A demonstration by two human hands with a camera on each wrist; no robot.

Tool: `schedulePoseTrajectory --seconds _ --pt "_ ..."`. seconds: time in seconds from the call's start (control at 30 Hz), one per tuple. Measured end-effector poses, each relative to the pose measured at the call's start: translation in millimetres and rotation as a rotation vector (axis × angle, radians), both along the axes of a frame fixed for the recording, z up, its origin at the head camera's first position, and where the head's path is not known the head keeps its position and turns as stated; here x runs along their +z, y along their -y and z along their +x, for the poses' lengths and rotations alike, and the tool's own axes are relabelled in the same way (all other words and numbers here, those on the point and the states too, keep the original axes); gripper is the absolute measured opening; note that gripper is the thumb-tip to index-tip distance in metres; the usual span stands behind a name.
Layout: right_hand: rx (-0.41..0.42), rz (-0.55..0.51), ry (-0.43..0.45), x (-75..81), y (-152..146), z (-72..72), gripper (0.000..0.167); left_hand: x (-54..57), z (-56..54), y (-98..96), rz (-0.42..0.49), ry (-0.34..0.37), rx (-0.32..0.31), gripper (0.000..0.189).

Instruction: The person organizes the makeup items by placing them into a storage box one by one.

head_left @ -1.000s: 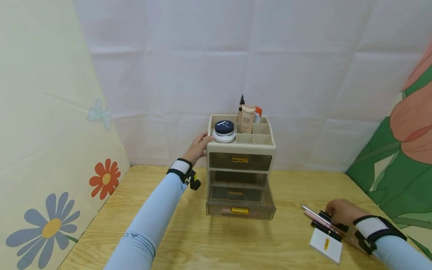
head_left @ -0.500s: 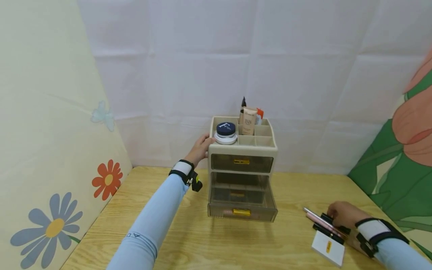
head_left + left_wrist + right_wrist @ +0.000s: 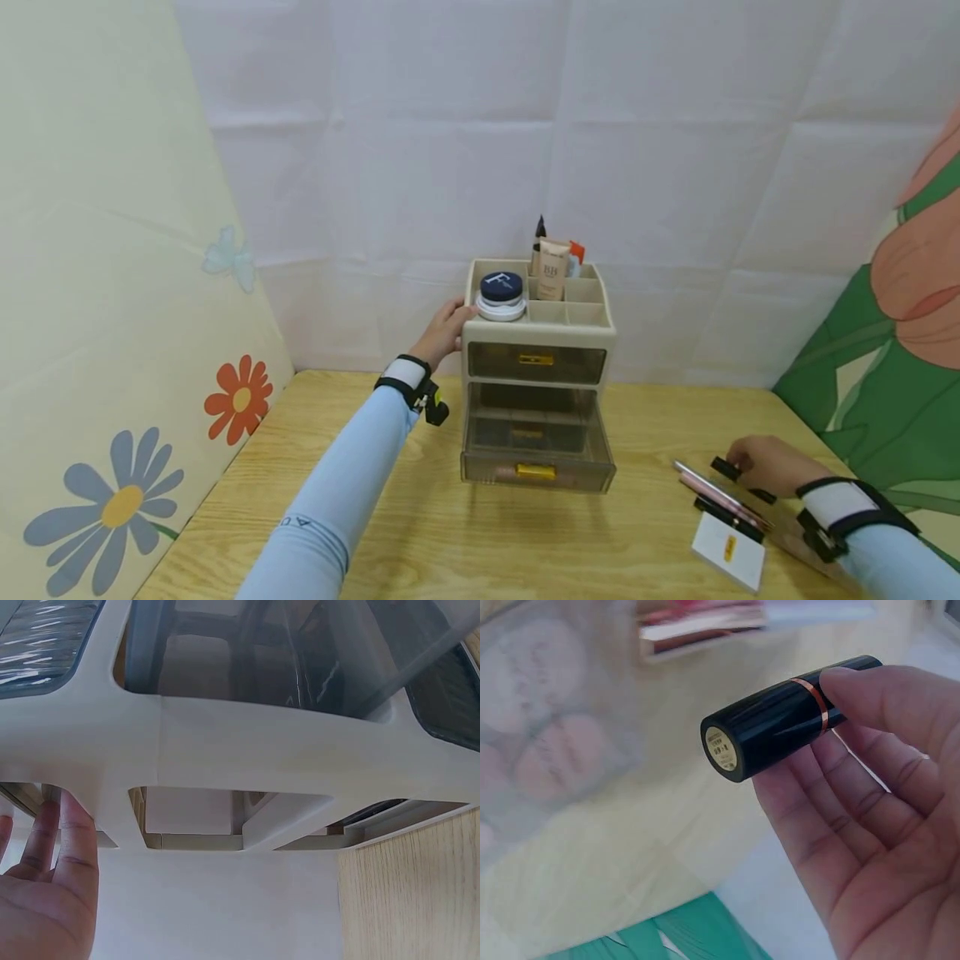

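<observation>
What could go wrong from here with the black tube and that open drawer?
The right hand pinches the smooth, round black tube, so it might slip and roll. The pulled-out drawer juts forward, so a knock could jolt the organizer, though the left hand holds its side. A jolt might slide the blue-topped case off the white case beneath.

Soft even light; faint shadow below organizer; glint on black tube, background behind it blurred
</observation>
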State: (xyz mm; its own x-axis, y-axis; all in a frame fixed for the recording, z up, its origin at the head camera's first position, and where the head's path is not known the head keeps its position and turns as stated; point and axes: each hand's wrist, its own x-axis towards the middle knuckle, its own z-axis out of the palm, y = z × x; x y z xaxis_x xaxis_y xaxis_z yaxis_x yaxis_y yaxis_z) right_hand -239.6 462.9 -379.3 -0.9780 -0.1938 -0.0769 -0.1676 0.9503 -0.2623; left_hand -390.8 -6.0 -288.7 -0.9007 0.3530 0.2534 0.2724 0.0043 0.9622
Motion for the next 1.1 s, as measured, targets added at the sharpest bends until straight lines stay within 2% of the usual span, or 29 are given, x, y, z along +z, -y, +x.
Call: schedulePoseTrajectory --seconds 0.17,0.33,0.53,0.7,0.9,1.1 --pt "0.021 -0.013 -0.024 24.0 10 -1.0 0.019 1.9 -0.1 0.4 -0.006 0.028 -0.004 0.058" --pt "0.087 -0.026 -0.082 52.5 29 -1.2 0.021 2.6 -1.3 0.2 -0.001 0.047 0.001 0.058" --pt "0.129 -0.025 -0.085 95.0 69 5.1 0.026 2.0 -0.9 0.0 -0.003 0.044 0.003 0.059" --pt "0.202 0.006 -0.115 124.4 106 9.0 0.028 1.7 0.7 -0.6 0.000 0.040 -0.001 0.059" --pt "0.314 0.045 -0.164 147.6 154 12.1 0.024 -0.3 1.8 0.7 -0.009 0.051 -0.007 0.057" --pt "0.424 0.118 -0.121 160.0 199 7.6 0.020 -0.8 2.1 1.4 -0.014 0.043 -0.024 0.054"
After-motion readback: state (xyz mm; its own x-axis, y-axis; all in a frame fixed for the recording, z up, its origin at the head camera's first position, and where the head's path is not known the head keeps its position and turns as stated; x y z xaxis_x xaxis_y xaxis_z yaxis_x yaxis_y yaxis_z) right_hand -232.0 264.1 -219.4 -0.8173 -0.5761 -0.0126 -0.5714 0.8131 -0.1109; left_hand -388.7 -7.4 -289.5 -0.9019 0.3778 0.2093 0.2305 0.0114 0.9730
